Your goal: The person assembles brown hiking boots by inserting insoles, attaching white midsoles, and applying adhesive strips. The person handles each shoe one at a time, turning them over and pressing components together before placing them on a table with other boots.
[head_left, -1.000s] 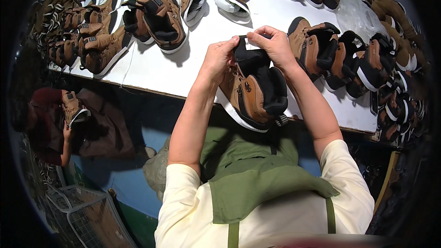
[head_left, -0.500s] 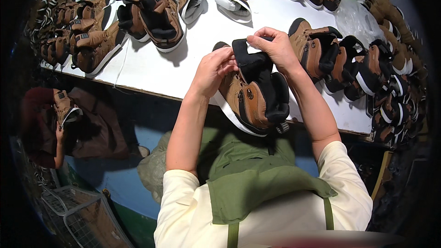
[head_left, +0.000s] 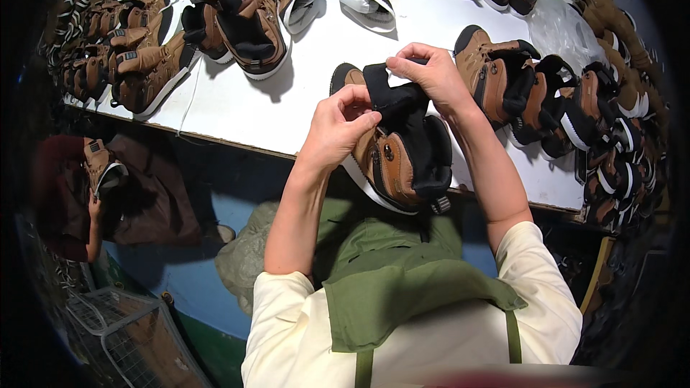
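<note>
A brown high-top shoe (head_left: 394, 165) with black lining and a white sole rests at the table's front edge, its toe pointing away from me and its heel toward my apron. Its black tongue (head_left: 394, 103) is pulled up and spread, and a white patch (head_left: 397, 80) shows at the upper edge. My right hand (head_left: 434, 80) pinches the tongue near that patch, thumb against fingers. Around the tongue's left edge my left hand (head_left: 335, 126) is closed, with the thumb in front and the fingers partly hidden behind.
On the white table (head_left: 237, 118), brown shoes (head_left: 253, 32) stand at the left and more (head_left: 496, 82) line the right side. A clear plastic bag (head_left: 564, 32) lies at the back right. A co-worker's hand (head_left: 95, 205) holds a shoe at left, above a wire basket (head_left: 129, 323).
My left hand has shifted slightly right and down, its thumb now in front of the tongue. My right hand keeps its pinch, almost unmoved.
</note>
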Demonstrator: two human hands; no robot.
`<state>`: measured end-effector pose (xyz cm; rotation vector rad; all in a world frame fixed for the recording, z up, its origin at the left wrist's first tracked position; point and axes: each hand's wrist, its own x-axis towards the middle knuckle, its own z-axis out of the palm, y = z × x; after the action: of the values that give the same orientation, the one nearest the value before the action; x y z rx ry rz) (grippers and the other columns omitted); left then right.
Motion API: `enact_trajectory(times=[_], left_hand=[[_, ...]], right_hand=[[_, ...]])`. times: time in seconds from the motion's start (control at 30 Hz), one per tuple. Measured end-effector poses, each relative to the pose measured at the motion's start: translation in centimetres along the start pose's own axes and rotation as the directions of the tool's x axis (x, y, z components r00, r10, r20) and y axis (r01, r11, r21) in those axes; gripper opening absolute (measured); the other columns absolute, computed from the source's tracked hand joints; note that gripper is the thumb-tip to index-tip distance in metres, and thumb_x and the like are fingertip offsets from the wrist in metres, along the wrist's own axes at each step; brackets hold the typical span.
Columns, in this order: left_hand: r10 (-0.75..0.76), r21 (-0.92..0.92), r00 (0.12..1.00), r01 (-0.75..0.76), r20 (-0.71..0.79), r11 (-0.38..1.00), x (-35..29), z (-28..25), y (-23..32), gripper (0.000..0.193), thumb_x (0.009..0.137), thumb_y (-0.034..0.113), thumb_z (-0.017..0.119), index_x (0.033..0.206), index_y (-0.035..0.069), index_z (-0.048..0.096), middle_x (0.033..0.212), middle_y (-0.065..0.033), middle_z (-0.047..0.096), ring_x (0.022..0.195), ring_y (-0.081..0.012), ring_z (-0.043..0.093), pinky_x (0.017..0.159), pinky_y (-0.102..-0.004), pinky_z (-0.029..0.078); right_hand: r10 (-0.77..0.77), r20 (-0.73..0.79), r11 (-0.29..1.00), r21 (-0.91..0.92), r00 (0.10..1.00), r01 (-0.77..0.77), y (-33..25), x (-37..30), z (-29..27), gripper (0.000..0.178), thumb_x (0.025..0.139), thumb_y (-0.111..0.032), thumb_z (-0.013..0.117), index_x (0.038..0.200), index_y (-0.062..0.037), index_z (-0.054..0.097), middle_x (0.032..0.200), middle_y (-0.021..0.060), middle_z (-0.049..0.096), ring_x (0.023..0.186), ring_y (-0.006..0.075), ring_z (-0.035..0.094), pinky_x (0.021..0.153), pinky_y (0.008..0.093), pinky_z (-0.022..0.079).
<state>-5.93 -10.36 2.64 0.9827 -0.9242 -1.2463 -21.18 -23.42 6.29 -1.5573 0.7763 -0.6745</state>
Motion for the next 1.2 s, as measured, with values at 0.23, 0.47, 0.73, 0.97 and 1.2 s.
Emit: enact_trajectory(times=[0.23, 0.47, 0.73, 0.97, 1.2], left_hand=[[-0.016, 0.037, 1.0, 0.017, -0.016, 0.999, -0.2, 0.1, 0.1, 0.028, 0.079, 0.008, 0.071, 0.104, -0.002, 0.063, 0.093, -0.0046, 0.064, 0.085, -0.0118, 0.06, 0.08, -0.0246, 0.047], [-0.038, 0.017, 0.999, 0.038, -0.039, 0.999, -0.5, 0.4, 0.1, 0.028, 0.078, 0.008, 0.073, 0.102, -0.002, 0.064, 0.092, -0.0044, 0.064, 0.083, -0.0106, 0.059, 0.078, -0.0234, 0.047], [-0.044, 0.072, 0.989, 0.055, -0.143, 0.996, -0.4, 1.0, -0.4, 0.011, 0.082, 0.008, 0.07, 0.088, 0.001, 0.064, 0.077, 0.0019, 0.06, 0.066, -0.0053, 0.053, 0.06, -0.0183, 0.041], [-0.131, -0.186, 0.991, 0.122, -0.034, 0.975, -0.7, -0.5, -0.7, 0.013, 0.087, 0.01, 0.067, 0.092, -0.002, 0.066, 0.081, -0.0015, 0.064, 0.07, -0.0063, 0.057, 0.064, -0.0181, 0.046], [-0.126, -0.251, 0.992, 0.118, -0.017, 0.961, -0.7, -0.7, -1.3, 0.021, 0.089, 0.012, 0.065, 0.101, -0.005, 0.066, 0.086, -0.0054, 0.067, 0.074, -0.0091, 0.061, 0.069, -0.0194, 0.05]], right_hand=[[0.073, 0.011, 0.997, 0.009, 0.997, -0.073, 0.6, 0.2, -0.2, 0.022, 0.08, -0.025, 0.076, 0.081, -0.0053, 0.066, 0.078, -0.0008, 0.062, 0.074, 0.0059, 0.055, 0.069, 0.019, 0.044], [0.138, 0.004, 0.99, 0.002, 0.99, -0.138, 0.7, 0.0, -0.2, 0.023, 0.08, -0.026, 0.076, 0.081, -0.0056, 0.066, 0.077, -0.001, 0.062, 0.072, 0.0053, 0.055, 0.067, 0.0182, 0.043], [0.013, 0.014, 1.0, 0.014, 1.0, -0.013, 0.5, -0.4, 0.3, 0.017, 0.081, -0.019, 0.075, 0.081, -0.0052, 0.066, 0.076, -0.0016, 0.062, 0.071, 0.0046, 0.054, 0.067, 0.0185, 0.043], [0.032, 0.014, 0.998, -0.047, 0.999, -0.032, 0.2, -0.5, 0.5, 0.016, 0.082, -0.018, 0.074, 0.081, -0.0048, 0.066, 0.076, -0.0019, 0.062, 0.071, 0.0046, 0.054, 0.066, 0.018, 0.043], [0.077, 0.002, 0.997, -0.03, 0.997, -0.077, 0.1, -0.7, 0.5, 0.016, 0.081, -0.018, 0.075, 0.081, -0.0045, 0.066, 0.076, -0.0012, 0.062, 0.07, 0.0048, 0.054, 0.064, 0.018, 0.044]])
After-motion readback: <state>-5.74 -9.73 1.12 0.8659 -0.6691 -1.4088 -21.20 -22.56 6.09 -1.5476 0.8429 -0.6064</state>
